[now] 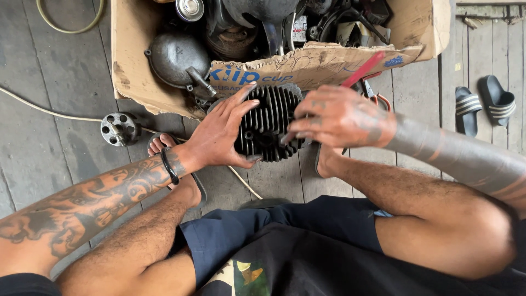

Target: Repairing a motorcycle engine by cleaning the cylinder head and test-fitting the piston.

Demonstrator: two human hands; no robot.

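From the head camera, a black finned engine part (269, 123) sits between the person's knees, just in front of a torn cardboard box (131, 71) full of metal parts. The left hand (222, 134) lies flat against its left side, fingers spread and thumb under the rim. The right hand (339, 118) curls over its right edge, fingertips pressed on the fins. A round metal hub (119, 129) lies well left on the grey plank floor (49, 66); sandals (485, 107) rest far right.
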